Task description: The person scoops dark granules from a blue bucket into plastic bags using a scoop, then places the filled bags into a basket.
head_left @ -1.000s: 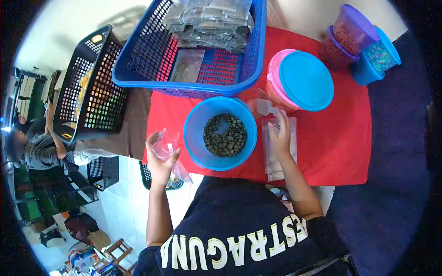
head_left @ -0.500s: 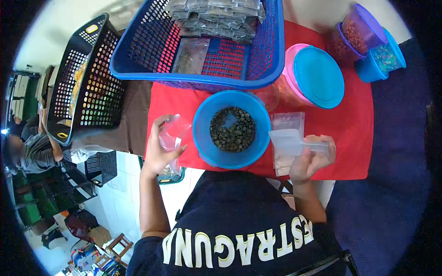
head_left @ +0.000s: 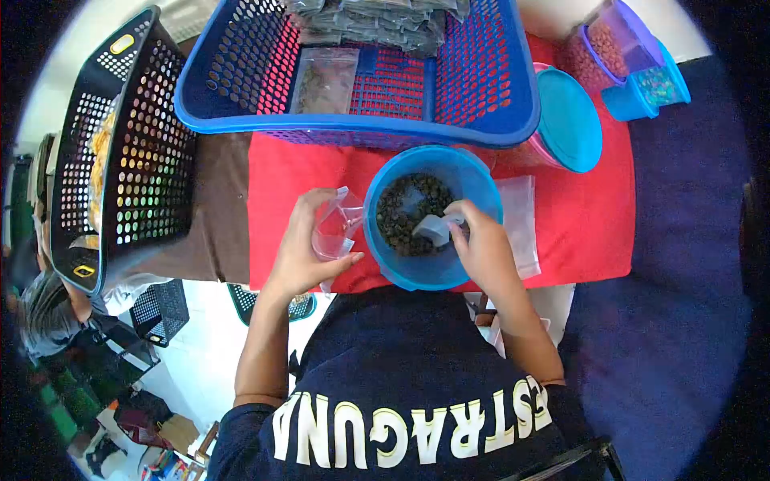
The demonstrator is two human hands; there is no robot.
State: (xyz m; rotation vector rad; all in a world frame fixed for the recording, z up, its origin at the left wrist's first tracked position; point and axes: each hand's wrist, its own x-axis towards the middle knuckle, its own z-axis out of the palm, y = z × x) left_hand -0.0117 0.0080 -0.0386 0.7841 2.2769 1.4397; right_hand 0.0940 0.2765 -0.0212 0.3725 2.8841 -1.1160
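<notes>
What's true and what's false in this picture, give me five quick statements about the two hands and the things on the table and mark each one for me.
1. The right hand holds a scoop inside the blue tub. True.
2. The left hand is empty. False: it holds a clear plastic bag.
3. Packets are piled in the blue basket. True.
4. The flat bags lie to the left of the tub. False: they lie on its right.
5. The tablecloth under the tub is green. False: it is red.
</notes>
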